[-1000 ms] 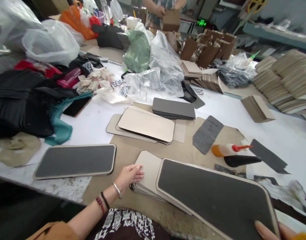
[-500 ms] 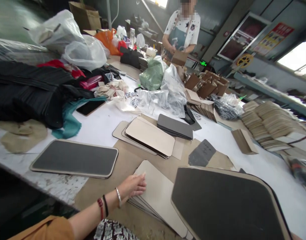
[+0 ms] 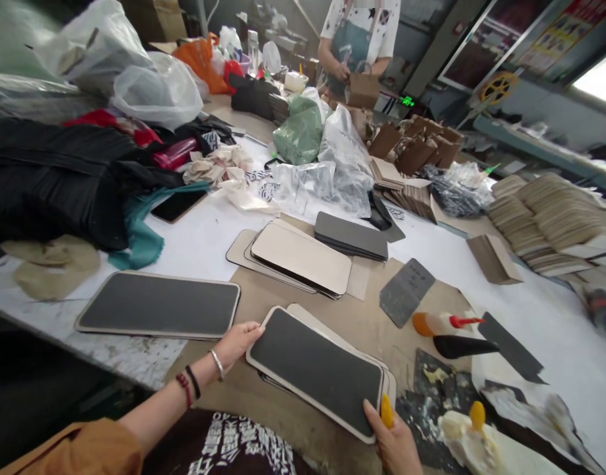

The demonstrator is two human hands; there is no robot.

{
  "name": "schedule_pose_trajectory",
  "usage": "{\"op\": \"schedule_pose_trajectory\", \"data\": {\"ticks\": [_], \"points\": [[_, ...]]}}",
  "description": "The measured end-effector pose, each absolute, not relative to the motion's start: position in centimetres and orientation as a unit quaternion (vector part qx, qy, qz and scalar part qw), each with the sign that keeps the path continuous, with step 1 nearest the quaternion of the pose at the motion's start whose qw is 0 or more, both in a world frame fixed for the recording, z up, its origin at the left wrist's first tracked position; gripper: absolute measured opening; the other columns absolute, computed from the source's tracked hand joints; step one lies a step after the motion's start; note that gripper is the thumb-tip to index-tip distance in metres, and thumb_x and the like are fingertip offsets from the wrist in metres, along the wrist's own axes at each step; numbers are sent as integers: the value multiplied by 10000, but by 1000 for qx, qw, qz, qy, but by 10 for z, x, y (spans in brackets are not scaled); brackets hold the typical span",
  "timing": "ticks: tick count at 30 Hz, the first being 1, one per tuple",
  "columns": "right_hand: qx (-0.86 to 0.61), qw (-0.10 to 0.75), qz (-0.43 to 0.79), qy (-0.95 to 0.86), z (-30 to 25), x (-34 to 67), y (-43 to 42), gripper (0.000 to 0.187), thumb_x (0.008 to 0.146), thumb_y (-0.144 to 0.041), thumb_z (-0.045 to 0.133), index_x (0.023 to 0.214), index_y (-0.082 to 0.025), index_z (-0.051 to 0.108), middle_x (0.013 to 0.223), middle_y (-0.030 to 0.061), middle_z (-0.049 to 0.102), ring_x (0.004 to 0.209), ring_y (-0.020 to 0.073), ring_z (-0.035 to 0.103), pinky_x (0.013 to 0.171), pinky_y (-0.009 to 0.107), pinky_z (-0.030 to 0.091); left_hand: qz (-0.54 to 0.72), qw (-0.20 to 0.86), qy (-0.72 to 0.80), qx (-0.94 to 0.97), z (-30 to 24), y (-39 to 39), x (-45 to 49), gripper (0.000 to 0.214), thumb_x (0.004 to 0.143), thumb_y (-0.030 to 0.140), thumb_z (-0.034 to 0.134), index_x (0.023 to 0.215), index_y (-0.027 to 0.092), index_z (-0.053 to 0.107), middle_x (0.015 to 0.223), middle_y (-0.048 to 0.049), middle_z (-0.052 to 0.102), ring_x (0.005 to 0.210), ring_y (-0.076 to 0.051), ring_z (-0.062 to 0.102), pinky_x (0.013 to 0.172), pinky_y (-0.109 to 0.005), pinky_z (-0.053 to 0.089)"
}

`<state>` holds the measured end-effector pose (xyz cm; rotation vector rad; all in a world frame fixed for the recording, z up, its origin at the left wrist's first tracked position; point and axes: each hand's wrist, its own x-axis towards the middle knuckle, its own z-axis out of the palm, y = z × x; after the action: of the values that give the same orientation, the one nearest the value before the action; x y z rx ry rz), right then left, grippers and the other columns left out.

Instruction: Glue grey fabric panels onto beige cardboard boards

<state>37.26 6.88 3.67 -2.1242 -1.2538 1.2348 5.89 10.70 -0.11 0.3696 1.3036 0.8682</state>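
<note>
A dark grey panel with rounded corners and a pale border [image 3: 315, 369] lies tilted over a stack of pale panels [image 3: 303, 315] in front of me. My left hand [image 3: 238, 343] pinches its upper left corner. At the lower right corner, my right hand [image 3: 395, 439] grips the same panel, thumb on top; a yellow cover shows on one finger. Left of these, another dark panel with a pale border [image 3: 159, 303] lies on top of others at the table edge. Behind is a second stack of pale panels [image 3: 300, 257].
On the right are a glue bottle with a red tip [image 3: 439, 323], a black tool [image 3: 464, 346], and a glue-smeared board [image 3: 432, 382] by a whitish glue lump [image 3: 469, 439]. Dark grey pieces [image 3: 351, 236] lie behind. Plastic bags [image 3: 323, 188] cover the back; a person [image 3: 357, 46] stands beyond.
My right hand has brought the dark panel down and left from close to the camera onto the pale stack. My left hand has moved from the stack to the panel's corner.
</note>
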Motion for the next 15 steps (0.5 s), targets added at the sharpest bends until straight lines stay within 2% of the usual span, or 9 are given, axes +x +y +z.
{"op": "schedule_pose_trajectory", "data": {"ticks": [2,5,7,11,15], "points": [[-772,94,405,-480,28,382,68,426,659,-567,508,749,-162,604,639,41,651,705,225,625,617,266,468,381,681,598,184,-2,107,61,330,551,452,672,605,139,581,526,21,603,492,-95,509,509,-218,394],[-796,-78,279,-531,37,389,74,317,787,-460,400,827,-192,563,721,60,657,674,228,629,589,291,442,367,664,612,225,1,109,66,330,537,448,669,631,145,579,552,32,593,528,-99,505,549,-230,392],[-791,-142,199,-560,48,380,86,289,839,-425,335,850,-207,525,782,67,650,662,216,629,553,280,417,362,655,616,245,1,111,68,327,511,441,674,604,149,561,549,39,577,548,-103,501,578,-239,393],[-745,-148,150,-633,53,330,125,279,869,-423,316,819,-217,498,788,52,643,698,188,628,552,251,392,348,636,631,277,-5,112,70,319,534,445,641,617,151,548,581,29,572,596,-120,503,614,-256,394],[-717,-140,152,-666,34,278,161,316,857,-471,336,852,-205,507,841,62,649,763,198,626,570,258,401,339,609,651,302,-12,110,73,288,550,436,606,581,164,515,542,39,524,563,-118,466,578,-254,375]]}}
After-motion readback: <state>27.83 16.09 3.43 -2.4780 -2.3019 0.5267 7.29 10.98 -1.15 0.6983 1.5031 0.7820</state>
